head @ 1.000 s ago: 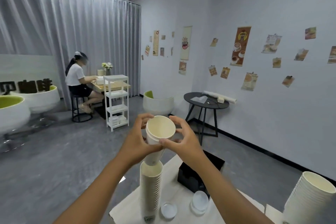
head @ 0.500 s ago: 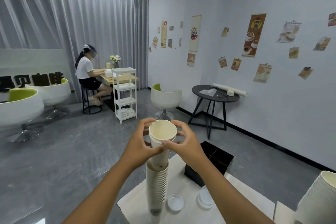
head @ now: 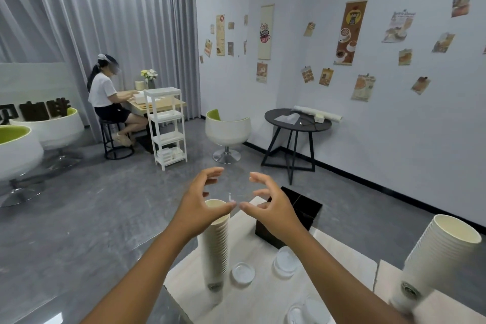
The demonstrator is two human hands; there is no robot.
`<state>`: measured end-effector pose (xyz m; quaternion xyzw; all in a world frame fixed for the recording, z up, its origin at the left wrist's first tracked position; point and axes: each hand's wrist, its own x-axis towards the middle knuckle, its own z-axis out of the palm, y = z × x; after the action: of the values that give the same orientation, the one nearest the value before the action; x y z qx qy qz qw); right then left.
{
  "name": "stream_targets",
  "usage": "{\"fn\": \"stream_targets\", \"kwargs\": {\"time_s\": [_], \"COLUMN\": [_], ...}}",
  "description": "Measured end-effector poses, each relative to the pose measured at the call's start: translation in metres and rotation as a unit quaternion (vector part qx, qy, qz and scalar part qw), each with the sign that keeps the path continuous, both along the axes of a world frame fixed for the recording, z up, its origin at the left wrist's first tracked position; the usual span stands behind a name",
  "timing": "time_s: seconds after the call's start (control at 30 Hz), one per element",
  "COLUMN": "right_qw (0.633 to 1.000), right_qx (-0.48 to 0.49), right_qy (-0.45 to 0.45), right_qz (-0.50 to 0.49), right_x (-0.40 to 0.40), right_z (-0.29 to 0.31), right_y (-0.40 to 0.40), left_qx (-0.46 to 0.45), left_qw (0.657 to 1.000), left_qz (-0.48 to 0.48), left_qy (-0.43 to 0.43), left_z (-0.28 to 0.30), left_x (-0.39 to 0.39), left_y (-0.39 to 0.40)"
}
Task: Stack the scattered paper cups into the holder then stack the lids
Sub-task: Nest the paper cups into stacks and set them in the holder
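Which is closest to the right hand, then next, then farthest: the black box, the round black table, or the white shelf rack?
From the right hand, in the head view:
1. Black box, just behind and right of the hand on the white table.
2. Round black table, farther back by the right wall.
3. White shelf rack, across the room to the left, near the seated person.

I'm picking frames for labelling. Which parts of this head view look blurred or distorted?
Head view: the right cup stack is smeared by motion blur at its base; the wide lens bends the curtain and walls; both hands, left hand and right hand, stay fairly sharp.
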<state>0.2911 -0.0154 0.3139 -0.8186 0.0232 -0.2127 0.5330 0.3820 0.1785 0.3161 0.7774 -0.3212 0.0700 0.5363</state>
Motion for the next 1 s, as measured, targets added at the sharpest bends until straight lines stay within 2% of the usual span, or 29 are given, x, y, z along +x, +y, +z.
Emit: {"fn": "stream_targets", "kwargs": {"time_s": [0.2, 0.47, 0.8, 1.0], "right_qw": [0.996, 0.98, 0.905, 0.865], "right_qx": [-0.06, -0.037, 0.075, 0.112], "right_qy": [-0.015, 0.02, 0.069, 0.073], "right_qz": [-0.062, -0.194, -0.412, -0.483], "right_x": [-0.045, -0.176, -0.396, -0.499], "right_z": [0.002, -0.056, -0.13, -0.156], "right_y": [-0.036, -0.11, -0.199, -0.255], "left_qx": [0.0, 0.037, 0.106, 0.149], "left_qw": [0.997, 0.971, 0.902, 0.87], "left_qz": [-0.081, -0.234, -0.411, -0.464], "left_qy": [0.005, 0.036, 0.078, 0.068], "left_z": [-0.003, -0.049, -0.115, -0.141], "left_x": [-0.023, -0.107, -0.259, -0.345], "left_y": [-0.048, -0.158, -0.305, -0.394]}}
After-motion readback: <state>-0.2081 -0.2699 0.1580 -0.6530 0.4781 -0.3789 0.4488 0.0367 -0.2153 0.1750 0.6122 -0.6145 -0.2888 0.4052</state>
